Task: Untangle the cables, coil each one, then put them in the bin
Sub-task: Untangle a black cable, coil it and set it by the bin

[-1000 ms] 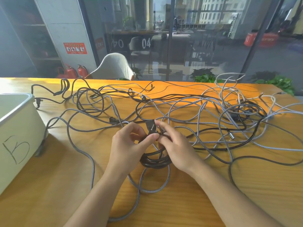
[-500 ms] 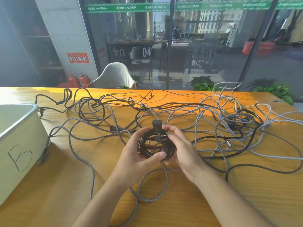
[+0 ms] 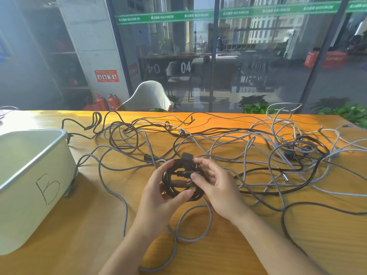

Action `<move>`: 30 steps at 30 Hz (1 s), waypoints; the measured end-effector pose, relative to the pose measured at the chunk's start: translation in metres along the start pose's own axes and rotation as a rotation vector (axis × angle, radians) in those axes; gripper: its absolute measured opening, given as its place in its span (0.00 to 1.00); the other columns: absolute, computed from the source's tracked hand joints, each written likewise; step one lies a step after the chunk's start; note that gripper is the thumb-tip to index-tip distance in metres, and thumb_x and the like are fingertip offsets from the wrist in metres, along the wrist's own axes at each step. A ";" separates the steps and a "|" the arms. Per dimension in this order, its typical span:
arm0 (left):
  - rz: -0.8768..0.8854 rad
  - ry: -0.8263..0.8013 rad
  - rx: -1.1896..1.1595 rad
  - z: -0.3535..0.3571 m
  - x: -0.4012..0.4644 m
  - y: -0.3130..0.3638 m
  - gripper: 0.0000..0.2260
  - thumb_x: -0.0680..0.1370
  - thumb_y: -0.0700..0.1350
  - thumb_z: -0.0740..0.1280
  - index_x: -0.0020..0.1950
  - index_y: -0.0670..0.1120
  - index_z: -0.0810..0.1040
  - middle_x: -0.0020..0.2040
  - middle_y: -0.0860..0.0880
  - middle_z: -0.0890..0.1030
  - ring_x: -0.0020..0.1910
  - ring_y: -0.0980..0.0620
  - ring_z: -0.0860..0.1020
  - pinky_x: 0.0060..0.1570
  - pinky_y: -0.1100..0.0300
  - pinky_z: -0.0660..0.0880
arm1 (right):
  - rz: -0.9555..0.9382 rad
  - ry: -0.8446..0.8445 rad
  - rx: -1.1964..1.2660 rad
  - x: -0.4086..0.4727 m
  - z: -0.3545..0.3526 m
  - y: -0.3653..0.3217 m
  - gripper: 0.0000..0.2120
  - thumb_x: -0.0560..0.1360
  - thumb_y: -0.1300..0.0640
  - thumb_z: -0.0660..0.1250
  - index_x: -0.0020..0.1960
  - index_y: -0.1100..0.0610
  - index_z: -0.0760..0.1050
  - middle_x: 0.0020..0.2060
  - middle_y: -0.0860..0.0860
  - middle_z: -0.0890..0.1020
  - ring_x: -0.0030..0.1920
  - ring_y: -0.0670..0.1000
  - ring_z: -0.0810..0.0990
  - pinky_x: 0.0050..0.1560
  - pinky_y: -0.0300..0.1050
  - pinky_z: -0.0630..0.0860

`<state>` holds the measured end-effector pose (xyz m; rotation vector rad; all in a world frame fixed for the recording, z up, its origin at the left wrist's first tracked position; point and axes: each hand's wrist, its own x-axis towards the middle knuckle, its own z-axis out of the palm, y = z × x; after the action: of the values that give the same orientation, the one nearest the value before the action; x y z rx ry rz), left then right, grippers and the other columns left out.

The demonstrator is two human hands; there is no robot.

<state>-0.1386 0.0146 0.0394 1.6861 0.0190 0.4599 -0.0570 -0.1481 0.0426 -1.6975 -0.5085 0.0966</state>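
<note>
Head view looks down on a long orange wooden bench (image 3: 228, 245) strewn with cables. Two bare hands meet just above the middle of it. The left hand (image 3: 158, 197) cups one small black coil (image 3: 179, 178) from below and from the side, its thumb curled over the coil's near edge. The right hand (image 3: 214, 185) pinches the same coil from the other side, fingertips (image 3: 195, 176) on the strands near the top. A blocky black plug (image 3: 186, 156) sticks up from the coil's far edge, just above the right hand's fingers.

The loose cables (image 3: 258, 155) lie spread across the bench from far left to far right; they cross so often that I cannot count them exactly. There are at least two kinds: grey braided ones and thinner black ones. One grey braided loop (image 3: 195, 225) lies on the bench directly beneath the hands and runs toward the near edge. The thickest knot sits at the right, well apart from the coil.

One white bin (image 3: 29, 195) stands at the left end of the bench, marked with a hand-drawn letter B (image 3: 47, 188) on its near wall. Its inside is only partly visible.

Beyond the bench stand one pale chair (image 3: 148, 96), two red fire extinguishers (image 3: 105, 102) and a glass wall.
</note>
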 end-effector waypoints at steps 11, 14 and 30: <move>0.032 0.036 -0.050 0.004 -0.003 -0.003 0.30 0.75 0.37 0.77 0.74 0.52 0.72 0.61 0.41 0.83 0.57 0.43 0.85 0.52 0.50 0.84 | -0.228 0.166 -0.295 -0.005 0.007 0.001 0.13 0.73 0.39 0.76 0.53 0.44 0.81 0.52 0.35 0.82 0.53 0.44 0.84 0.47 0.47 0.84; 0.035 0.040 -0.071 0.005 -0.002 -0.002 0.25 0.78 0.39 0.74 0.73 0.52 0.72 0.61 0.44 0.83 0.58 0.45 0.84 0.51 0.49 0.84 | -0.183 0.172 -0.239 -0.001 0.007 0.007 0.08 0.75 0.48 0.77 0.52 0.47 0.83 0.56 0.35 0.82 0.56 0.44 0.84 0.51 0.49 0.84; 0.017 0.068 -0.110 0.002 -0.002 -0.001 0.20 0.81 0.33 0.68 0.70 0.49 0.74 0.59 0.49 0.84 0.56 0.46 0.84 0.53 0.56 0.82 | -0.143 0.110 -0.278 -0.005 0.006 -0.003 0.10 0.75 0.44 0.76 0.53 0.47 0.82 0.51 0.36 0.83 0.52 0.42 0.84 0.52 0.43 0.83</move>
<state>-0.1398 0.0118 0.0375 1.5637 0.0280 0.5218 -0.0645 -0.1441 0.0434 -1.9180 -0.5794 -0.1778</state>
